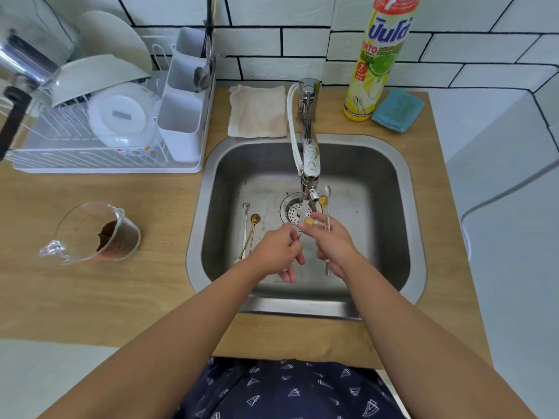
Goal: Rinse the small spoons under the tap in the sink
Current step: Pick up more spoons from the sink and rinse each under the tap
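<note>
Both my hands are over the steel sink [390, 189], just below the tap spout [311, 193]. My right hand [334, 244] grips a small bunch of spoons [325, 204]; a gold bowl and a white one stick up past the fingers, and a handle pokes out below. My left hand [279, 251] pinches a gold spoon [308, 221] whose bowl lies between the two hands under the spout. On the sink floor to the left lie a gold spoon [253, 225] and a silver spoon [245, 219]. Whether water is running is hard to tell.
A dish rack [90, 152] with bowls, plates and a white cutlery holder [181, 116] stands at the back left. A glass measuring cup [99, 234] with brown residue lies on the wooden counter. Behind the sink are a cloth [257, 111], a dish soap bottle [378, 58] and a blue sponge [397, 110].
</note>
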Action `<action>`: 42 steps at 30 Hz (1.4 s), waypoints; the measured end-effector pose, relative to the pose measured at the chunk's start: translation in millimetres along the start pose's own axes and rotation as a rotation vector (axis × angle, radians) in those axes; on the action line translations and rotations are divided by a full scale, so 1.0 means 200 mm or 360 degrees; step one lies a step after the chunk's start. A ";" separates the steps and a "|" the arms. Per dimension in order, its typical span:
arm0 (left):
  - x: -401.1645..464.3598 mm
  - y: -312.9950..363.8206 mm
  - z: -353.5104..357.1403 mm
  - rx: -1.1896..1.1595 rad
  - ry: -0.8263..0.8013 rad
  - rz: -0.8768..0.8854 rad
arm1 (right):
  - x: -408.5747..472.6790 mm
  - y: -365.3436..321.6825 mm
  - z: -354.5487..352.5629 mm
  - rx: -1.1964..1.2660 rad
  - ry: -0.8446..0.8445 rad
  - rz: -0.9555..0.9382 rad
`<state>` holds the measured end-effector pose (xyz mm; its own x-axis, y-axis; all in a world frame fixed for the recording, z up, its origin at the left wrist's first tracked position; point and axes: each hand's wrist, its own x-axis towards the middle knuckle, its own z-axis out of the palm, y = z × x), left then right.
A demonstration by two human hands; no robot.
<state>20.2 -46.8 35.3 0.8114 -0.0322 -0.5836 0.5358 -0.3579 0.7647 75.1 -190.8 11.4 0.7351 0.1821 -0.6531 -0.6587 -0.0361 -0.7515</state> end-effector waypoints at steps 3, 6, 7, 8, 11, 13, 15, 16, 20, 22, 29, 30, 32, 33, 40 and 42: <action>-0.02 0.02 0.02 0.0135 0.0012 0.0068 | 0.03 -0.02 0.05 -0.0102 0.0061 -0.0085; -0.04 0.02 0.02 0.0346 0.0123 0.0064 | 0.06 -0.06 0.06 -0.0182 0.0124 -0.0144; -0.04 0.02 0.02 0.0421 0.0186 0.0072 | 0.08 -0.07 0.06 -0.0182 0.0105 -0.0159; -0.04 0.02 0.01 0.0471 0.0240 0.0089 | 0.08 -0.08 0.06 -0.0177 0.0071 -0.0162; -0.03 0.02 -0.01 0.0507 0.0332 0.0122 | 0.08 -0.07 0.08 -0.0147 -0.0113 -0.0148; -0.03 0.02 -0.03 0.0550 0.0345 0.0141 | 0.06 -0.06 0.11 -0.0214 -0.0174 -0.0166; -0.03 0.01 -0.03 0.0617 0.0329 0.0181 | 0.06 -0.07 0.13 -0.0266 -0.0074 -0.0191; -0.03 0.01 -0.03 0.0647 0.0320 0.0189 | 0.07 -0.08 0.13 -0.0269 0.0000 -0.0186; -0.03 0.01 -0.03 0.0666 0.0284 0.0148 | 0.08 -0.08 0.12 -0.0032 -0.0071 -0.0069; -0.04 0.02 -0.03 0.0638 0.0255 0.0123 | 0.07 -0.06 0.12 -0.0015 -0.0197 -0.0053; -0.07 0.05 -0.06 0.0555 0.0157 0.0183 | 0.08 -0.04 0.11 -0.0168 0.0097 -0.0110; -0.07 0.05 -0.06 0.0390 0.0134 0.0140 | 0.08 -0.04 0.10 -0.0056 0.0020 -0.0078; -0.08 0.05 -0.10 -0.0284 -0.0012 -0.0052 | 0.08 -0.02 0.07 0.0218 -0.0217 0.0008; -0.09 0.05 -0.13 -0.0666 -0.0127 -0.0137 | 0.08 -0.02 0.05 0.0335 -0.0301 0.0042; -0.10 0.00 -0.13 -0.0473 -0.0206 -0.0233 | 0.08 -0.03 0.05 0.0217 -0.0050 0.0031; -0.08 0.00 -0.12 -0.0480 -0.0084 -0.0226 | 0.06 -0.03 0.06 0.0159 -0.0091 -0.0013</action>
<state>12.4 -24.4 51.7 0.7148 -0.0528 -0.6973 0.6939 -0.0703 0.7166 86.0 -176.3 9.5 0.7321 0.2381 -0.6382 -0.6674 0.0634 -0.7420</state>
